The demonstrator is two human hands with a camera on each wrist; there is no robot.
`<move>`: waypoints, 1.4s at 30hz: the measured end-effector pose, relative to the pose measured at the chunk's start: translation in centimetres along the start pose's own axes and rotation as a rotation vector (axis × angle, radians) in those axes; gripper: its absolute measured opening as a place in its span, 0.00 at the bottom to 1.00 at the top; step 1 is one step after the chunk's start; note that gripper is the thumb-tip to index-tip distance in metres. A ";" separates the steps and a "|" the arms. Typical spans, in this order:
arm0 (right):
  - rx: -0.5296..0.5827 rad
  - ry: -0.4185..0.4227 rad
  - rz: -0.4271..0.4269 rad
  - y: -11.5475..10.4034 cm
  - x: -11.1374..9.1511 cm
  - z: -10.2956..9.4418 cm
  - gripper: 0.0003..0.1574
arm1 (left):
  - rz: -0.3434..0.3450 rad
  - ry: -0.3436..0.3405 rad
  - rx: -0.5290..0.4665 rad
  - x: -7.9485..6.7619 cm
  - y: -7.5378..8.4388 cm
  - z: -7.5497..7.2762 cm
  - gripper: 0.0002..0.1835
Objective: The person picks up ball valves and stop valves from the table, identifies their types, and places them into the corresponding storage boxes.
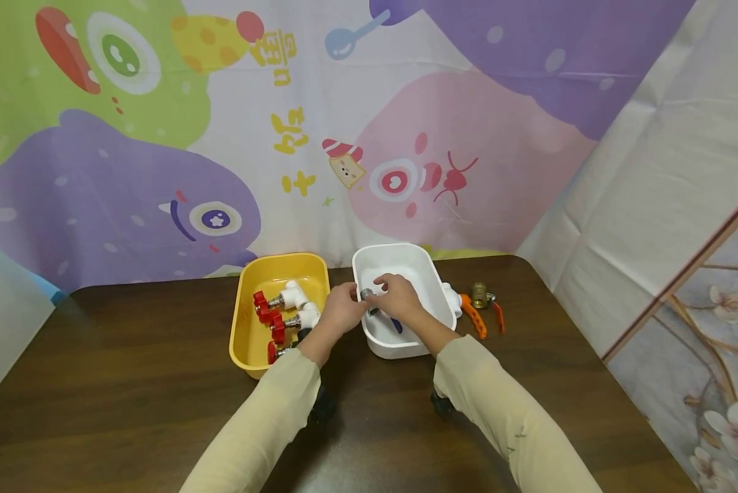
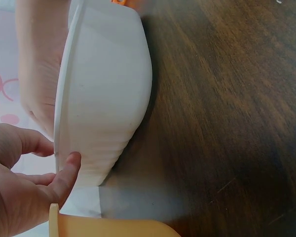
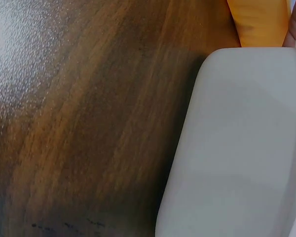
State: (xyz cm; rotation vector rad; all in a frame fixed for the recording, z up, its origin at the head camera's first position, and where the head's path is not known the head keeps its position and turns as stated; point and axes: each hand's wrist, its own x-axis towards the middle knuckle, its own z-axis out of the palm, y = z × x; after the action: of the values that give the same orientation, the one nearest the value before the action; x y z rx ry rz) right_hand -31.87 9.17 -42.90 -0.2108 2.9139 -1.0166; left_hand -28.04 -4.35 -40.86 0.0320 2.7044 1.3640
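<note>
In the head view my right hand (image 1: 396,298) reaches over the white tub (image 1: 389,348) and pinches a grey metal valve (image 1: 367,294) near the tub's left rim. A blue handle (image 1: 396,326) shows below that hand, inside the tub. My left hand (image 1: 343,309) is at the same rim, its fingertips close beside the valve. In the left wrist view, the left hand's fingers (image 2: 69,170) are loosely spread at the rim, one of them outside the tub wall. The right wrist view shows mainly the tub's outer wall (image 3: 237,138), which hides the right hand's grip.
Left of the white tub stands a yellow tub (image 1: 241,335) holding white valves with red handles (image 1: 278,327). On the right lie a white valve with an orange handle (image 1: 475,320) and a brass valve (image 1: 480,294) with a red lever. A patterned cloth hangs behind the wooden table (image 1: 129,383).
</note>
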 end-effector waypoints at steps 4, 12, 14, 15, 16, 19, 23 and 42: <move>0.001 0.018 -0.017 -0.1 0.0 -0.4 0.27 | -0.009 0.003 -0.005 -0.1 0.0 0.0 0.21; -0.017 0.047 -0.036 -0.2 -0.1 -1.4 0.26 | -0.022 0.003 0.003 -0.1 -0.1 0.1 0.23; -0.018 0.050 -0.039 -0.3 -0.1 -1.6 0.27 | -0.028 0.000 0.000 -0.1 0.0 0.0 0.23; -0.018 0.050 -0.040 -0.3 -0.2 -1.7 0.27 | -0.030 0.000 -0.003 -0.1 0.0 0.0 0.23; -0.020 0.051 -0.043 -0.3 -0.2 -1.8 0.27 | -0.030 -0.001 -0.005 -0.1 0.0 0.0 0.23; -0.025 0.053 -0.051 -0.4 -0.1 -2.1 0.27 | -0.029 0.002 -0.010 0.0 -0.1 -0.1 0.22; -0.031 0.055 -0.052 -0.3 0.0 -2.7 0.28 | -0.027 0.005 -0.010 0.0 0.0 -0.1 0.21; -0.073 0.087 -0.067 0.0 -0.7 -5.1 0.29 | -0.053 -0.008 -0.013 0.0 0.3 0.2 0.21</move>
State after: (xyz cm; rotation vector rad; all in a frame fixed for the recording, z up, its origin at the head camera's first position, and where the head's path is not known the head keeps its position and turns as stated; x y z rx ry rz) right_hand -31.62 12.36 -38.90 -0.2757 3.0453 -0.9524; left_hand -28.01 -4.05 -40.72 -0.0343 2.6699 1.3630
